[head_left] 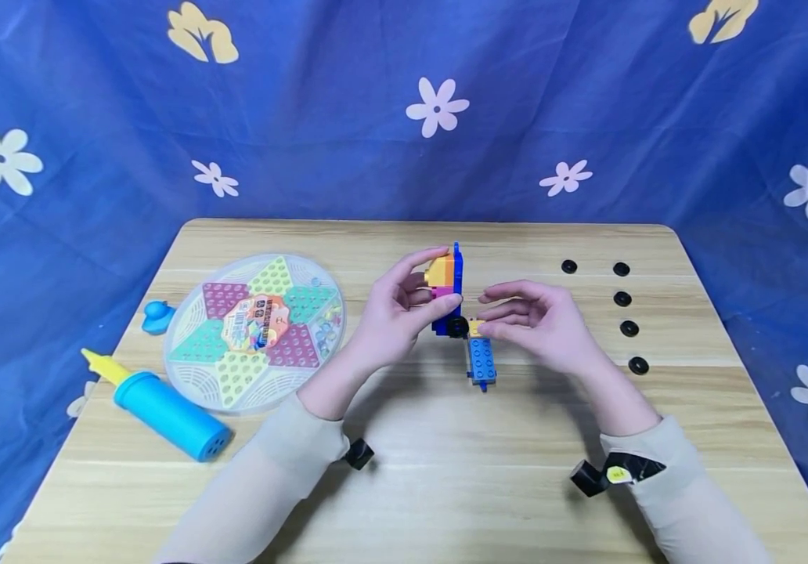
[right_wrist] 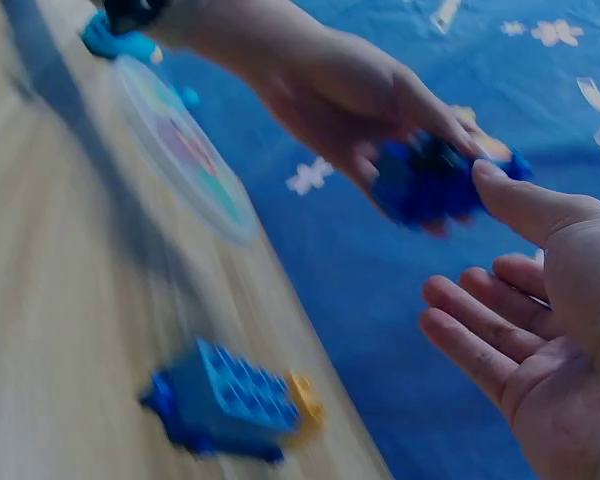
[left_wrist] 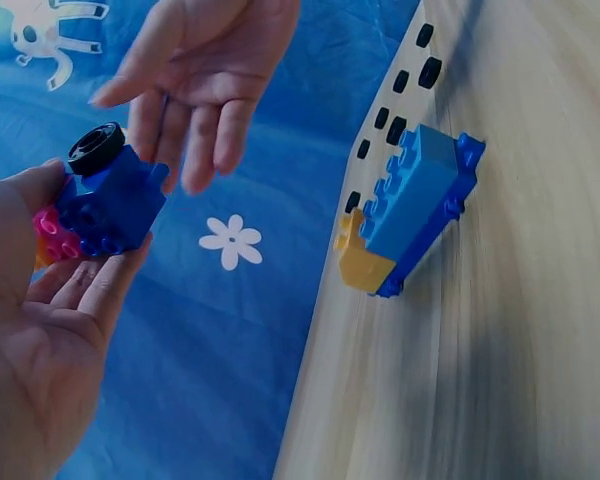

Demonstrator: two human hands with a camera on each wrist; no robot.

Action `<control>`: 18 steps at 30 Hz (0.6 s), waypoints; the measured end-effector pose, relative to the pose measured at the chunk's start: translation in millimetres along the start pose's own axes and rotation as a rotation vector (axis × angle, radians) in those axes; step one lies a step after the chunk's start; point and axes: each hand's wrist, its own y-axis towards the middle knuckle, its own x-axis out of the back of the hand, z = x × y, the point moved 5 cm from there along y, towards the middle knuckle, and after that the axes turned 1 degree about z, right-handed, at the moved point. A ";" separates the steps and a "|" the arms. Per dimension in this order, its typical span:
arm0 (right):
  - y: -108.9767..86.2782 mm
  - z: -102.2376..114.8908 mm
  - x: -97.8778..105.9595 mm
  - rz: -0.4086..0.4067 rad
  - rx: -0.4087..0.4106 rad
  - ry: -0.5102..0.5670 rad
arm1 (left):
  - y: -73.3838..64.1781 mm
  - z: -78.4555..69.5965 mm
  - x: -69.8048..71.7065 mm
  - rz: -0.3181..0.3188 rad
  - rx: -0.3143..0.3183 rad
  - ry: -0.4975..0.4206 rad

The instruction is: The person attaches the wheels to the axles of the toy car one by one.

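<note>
My left hand (head_left: 393, 313) grips a toy-block car (head_left: 457, 274) tilted up on end, with a dark blue base and pink, orange and yellow blocks. One black wheel (left_wrist: 97, 148) sits on the side of its blue base. Beside it, my right hand (head_left: 541, 321) has relaxed fingers, and its palm holds nothing in the right wrist view. A second block car (head_left: 481, 360), light blue with a yellow end on a dark blue base, lies on the table just below the two hands. No wheels show on this second car.
Several loose black wheels (head_left: 622, 298) lie at the right of the wooden table (head_left: 418, 486). On the left are a round Chinese checkers board (head_left: 185, 384), a small blue rubber duck (head_left: 157, 316) and a blue hand pump (head_left: 171, 415) with a yellow nozzle. Blue flowered cloth surrounds the table.
</note>
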 end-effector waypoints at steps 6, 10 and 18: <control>1.4 -9.1 46.4 -0.066 0.054 -0.095 | -3.8 2.8 7.3 -0.001 0.008 0.035; 3.8 -21.4 78.2 -0.115 0.054 -0.175 | -6.6 5.5 9.7 0.009 0.013 0.041; 8.6 -56.1 129.6 -0.245 -0.107 -0.350 | -11.9 11.5 14.4 0.000 0.055 0.057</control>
